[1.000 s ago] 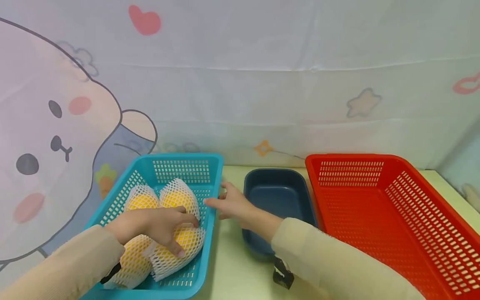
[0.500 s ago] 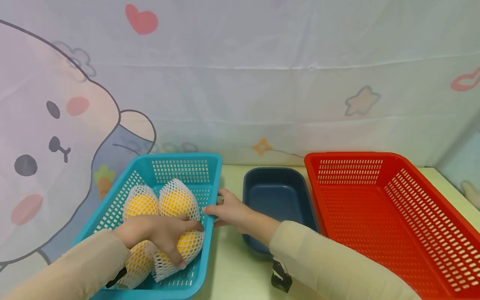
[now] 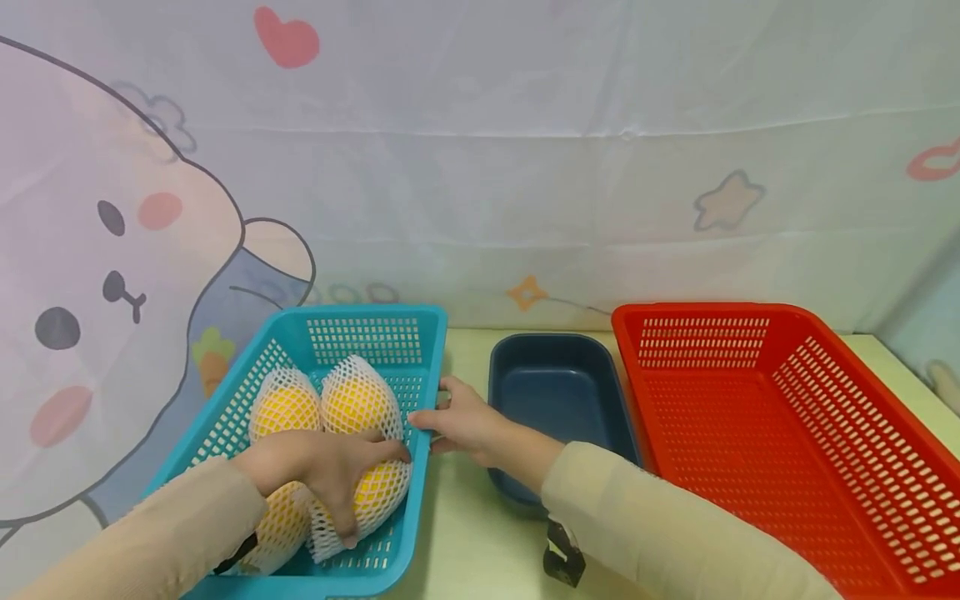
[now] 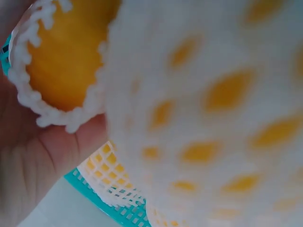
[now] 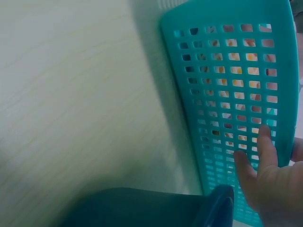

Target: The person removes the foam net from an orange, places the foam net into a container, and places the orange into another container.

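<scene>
In the head view a turquoise basket (image 3: 431, 358) at the left bears several yellow fruits in white foam nets. My left hand (image 3: 322, 467) reaches in over them and grips the near right fruit (image 3: 381, 492), thumb on its near side and fingers on its far side. The left wrist view shows that fruit's bare yellow end (image 4: 66, 66) at the net opening, with another netted fruit (image 4: 203, 113) close to the camera. My right hand (image 3: 468, 425) holds the basket's right rim, thumb over the top and fingers against the perforated outer wall (image 5: 227, 71).
A dark blue tub (image 3: 555, 392) stands just right of the basket, partly under my right forearm. Beyond it sits a large red basket (image 3: 712, 417). A pale tabletop (image 3: 465, 542) lies beneath, and a printed cloth (image 3: 487, 167) hangs behind.
My right hand has come onto the turquoise basket's rim and taken hold of it. The left hand has settled lower around the near right fruit.
</scene>
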`<state>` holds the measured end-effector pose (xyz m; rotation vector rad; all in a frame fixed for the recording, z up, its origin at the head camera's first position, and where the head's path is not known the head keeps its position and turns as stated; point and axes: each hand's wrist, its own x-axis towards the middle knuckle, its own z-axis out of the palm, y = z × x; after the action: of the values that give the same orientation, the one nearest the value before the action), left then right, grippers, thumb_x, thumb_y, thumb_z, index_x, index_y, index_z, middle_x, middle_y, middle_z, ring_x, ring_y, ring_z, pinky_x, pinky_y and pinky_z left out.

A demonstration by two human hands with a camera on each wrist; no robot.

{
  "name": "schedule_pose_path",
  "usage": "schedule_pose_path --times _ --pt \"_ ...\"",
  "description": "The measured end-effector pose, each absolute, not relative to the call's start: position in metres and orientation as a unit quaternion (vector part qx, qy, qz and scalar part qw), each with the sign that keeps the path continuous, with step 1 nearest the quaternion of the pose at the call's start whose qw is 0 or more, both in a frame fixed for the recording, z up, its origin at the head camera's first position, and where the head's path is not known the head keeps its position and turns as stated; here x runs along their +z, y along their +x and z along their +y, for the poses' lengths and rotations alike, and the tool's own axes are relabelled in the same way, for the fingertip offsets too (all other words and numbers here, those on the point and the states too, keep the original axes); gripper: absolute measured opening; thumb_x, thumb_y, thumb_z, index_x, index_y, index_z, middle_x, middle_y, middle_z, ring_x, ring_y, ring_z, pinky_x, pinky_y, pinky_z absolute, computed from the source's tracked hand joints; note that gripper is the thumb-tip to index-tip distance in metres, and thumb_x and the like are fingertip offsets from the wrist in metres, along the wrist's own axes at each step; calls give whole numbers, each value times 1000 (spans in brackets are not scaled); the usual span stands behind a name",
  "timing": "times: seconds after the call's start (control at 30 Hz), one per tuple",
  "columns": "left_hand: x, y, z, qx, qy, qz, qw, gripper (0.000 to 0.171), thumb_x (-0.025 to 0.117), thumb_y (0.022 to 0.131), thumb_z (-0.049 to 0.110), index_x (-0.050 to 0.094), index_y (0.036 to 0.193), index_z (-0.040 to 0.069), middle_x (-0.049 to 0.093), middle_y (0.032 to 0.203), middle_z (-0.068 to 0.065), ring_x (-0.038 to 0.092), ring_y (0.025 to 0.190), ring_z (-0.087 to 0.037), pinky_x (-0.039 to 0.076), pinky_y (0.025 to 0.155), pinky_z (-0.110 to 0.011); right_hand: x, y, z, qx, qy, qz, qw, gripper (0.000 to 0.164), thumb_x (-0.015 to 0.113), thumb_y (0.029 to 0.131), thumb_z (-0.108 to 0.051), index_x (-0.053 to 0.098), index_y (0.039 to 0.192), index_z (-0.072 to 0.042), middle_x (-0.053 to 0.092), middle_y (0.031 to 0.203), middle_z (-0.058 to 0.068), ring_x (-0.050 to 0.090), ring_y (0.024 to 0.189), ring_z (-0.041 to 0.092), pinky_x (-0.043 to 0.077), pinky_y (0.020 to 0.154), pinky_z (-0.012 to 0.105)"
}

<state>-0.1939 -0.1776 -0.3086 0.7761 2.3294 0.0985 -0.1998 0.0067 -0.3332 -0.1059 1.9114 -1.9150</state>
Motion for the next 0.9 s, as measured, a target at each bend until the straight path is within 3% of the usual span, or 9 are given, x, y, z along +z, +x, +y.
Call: schedule_pose_path --times 0.2,0.47,0.63,0.73,0.9 --pt "-309 -193 -178 14 325 892 315 85 86 57 24 41 129 28 42 114 8 49 99 -13 46 84 -35 -328 -201 5 -685 -18 695 219 49 60 89 -2 35 130 4 60 108 23 64 92 34 55 73 37" --pt "-310 -192 -177 -2 329 893 307 85 85 57 19 41 128 28 42 112 8 48 95 -10 46 82 -31 -319 -200 0 -669 24 712 210 45 63 86 1 41 124 8 61 94 16 67 80 26 55 70 34" --pt "-312 -194 -180 28 322 890 322 89 88 56 30 42 132 25 43 121 5 47 110 -15 42 92 -37 -316 -200 -2 -650 38 730 206 41 66 84 1 45 119 8 60 90 13 64 70 20 55 67 31" --pt "-311 -196 -182 44 318 886 335 95 89 55 39 39 135 24 39 132 0 38 122 -20 36 98 -44 -313 -200 -2 -641 43 738 207 41 66 84 1 46 119 7 59 89 13 61 64 17 55 64 30" --pt "-314 -198 -185 63 321 884 335 91 89 55 29 40 132 28 39 123 4 41 113 -17 40 93 -42 -312 -201 -2 -630 51 747 207 46 67 84 -1 44 123 6 58 90 13 60 62 16 55 64 30"
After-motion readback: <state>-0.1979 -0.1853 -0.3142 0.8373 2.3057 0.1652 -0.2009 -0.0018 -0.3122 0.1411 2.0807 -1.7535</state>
